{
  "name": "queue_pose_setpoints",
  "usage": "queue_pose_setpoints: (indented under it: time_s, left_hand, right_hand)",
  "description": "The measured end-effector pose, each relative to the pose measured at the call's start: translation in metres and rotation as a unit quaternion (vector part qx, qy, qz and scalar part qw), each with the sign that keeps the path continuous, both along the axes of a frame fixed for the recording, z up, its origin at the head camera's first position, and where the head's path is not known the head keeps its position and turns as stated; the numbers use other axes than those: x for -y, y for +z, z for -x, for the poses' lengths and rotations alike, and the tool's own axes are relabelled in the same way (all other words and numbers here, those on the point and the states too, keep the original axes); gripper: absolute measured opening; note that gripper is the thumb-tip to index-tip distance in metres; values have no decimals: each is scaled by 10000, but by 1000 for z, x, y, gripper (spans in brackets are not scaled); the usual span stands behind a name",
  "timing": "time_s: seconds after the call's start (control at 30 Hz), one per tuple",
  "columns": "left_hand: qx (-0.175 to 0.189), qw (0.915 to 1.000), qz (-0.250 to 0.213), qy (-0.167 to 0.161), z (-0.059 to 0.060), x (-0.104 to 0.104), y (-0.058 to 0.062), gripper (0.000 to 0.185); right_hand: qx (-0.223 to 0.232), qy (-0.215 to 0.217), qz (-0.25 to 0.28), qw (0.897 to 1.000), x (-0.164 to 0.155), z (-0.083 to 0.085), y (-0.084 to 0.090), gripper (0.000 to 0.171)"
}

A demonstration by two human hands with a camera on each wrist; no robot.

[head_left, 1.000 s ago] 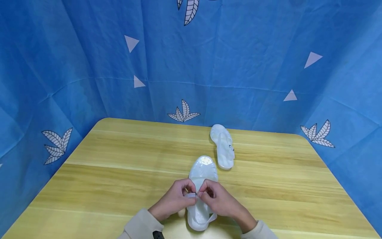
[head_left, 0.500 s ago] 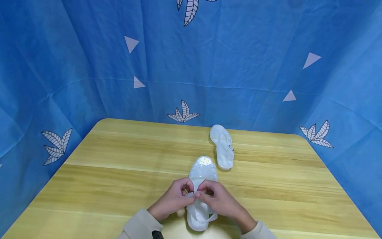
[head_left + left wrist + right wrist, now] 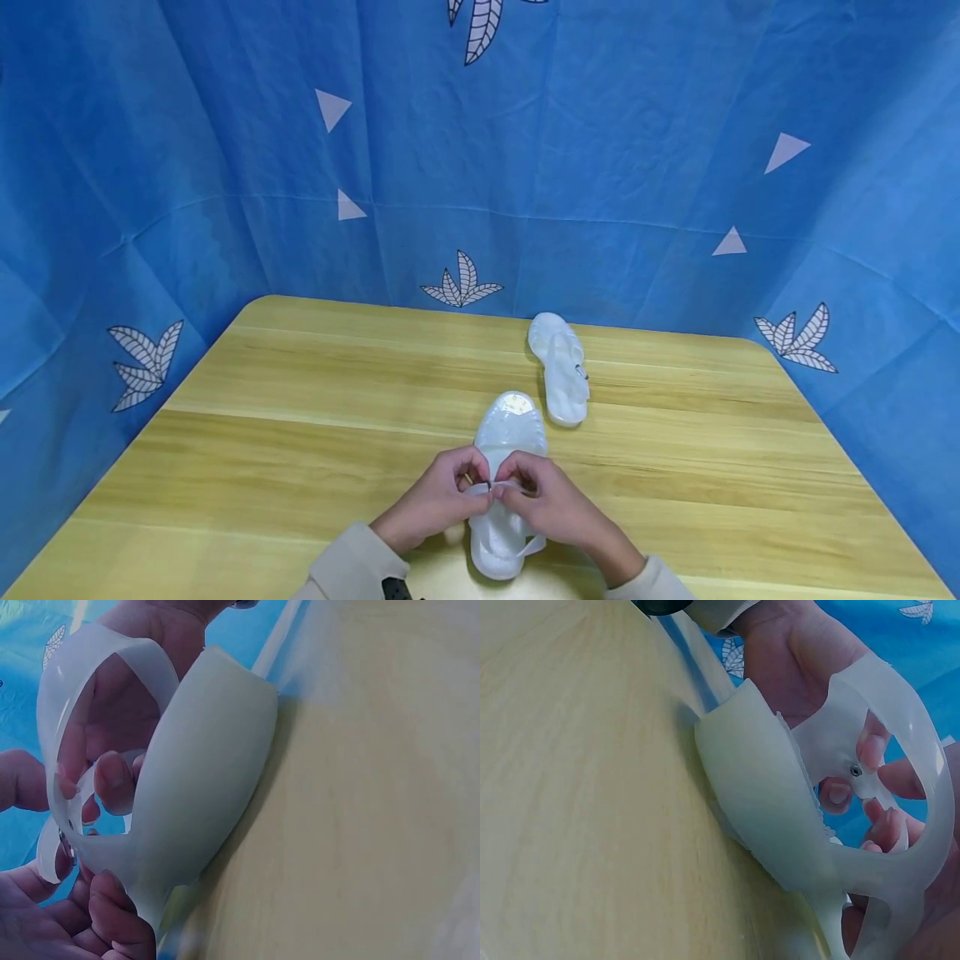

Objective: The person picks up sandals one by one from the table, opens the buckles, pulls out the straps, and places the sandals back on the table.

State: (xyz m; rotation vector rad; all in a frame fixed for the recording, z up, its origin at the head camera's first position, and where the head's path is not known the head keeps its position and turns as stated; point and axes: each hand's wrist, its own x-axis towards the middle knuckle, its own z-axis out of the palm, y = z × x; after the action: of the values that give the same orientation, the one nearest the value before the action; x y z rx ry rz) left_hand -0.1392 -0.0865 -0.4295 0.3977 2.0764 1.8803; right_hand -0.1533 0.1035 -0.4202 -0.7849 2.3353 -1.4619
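Observation:
A translucent white jelly sandal (image 3: 512, 429) rests on the table in front of me, toe end pointing away. My left hand (image 3: 442, 498) pinches the sandal's ankle strap (image 3: 477, 489) from the left, beside a small metal buckle (image 3: 67, 846). From the other side my right hand (image 3: 553, 502) pinches the strap with thumb and forefinger. The fingertips of both hands almost meet above the footbed. In the right wrist view a metal rivet (image 3: 856, 771) shows on the strap. Fingers hide part of the buckle, so whether the strap is threaded through cannot be told.
A second white sandal (image 3: 564, 375) with a metal buckle lies farther back, slightly right. The wood-grain table (image 3: 300, 375) has rounded far corners. Blue patterned cloth (image 3: 600, 150) hangs behind it and along both sides.
Fingertips of both hands have shifted slightly on the strap. The dark buckle, covered half a second ago, shows again between them, and more strap appears by the right hand. Both sandals stay put.

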Motion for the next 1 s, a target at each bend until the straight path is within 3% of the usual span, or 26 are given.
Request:
queue_pose_setpoints:
  time_s: [0.63,1.0]
  left_hand:
    - [-213,9997,84,41,0,-2,0,21]
    - [-140,9999,48,48,0,-1,-2,21]
  right_hand:
    - [176,-342,-159,9991,1,-2,-2,12]
    - [-40,-564,-417,9975,1,-3,-1,23]
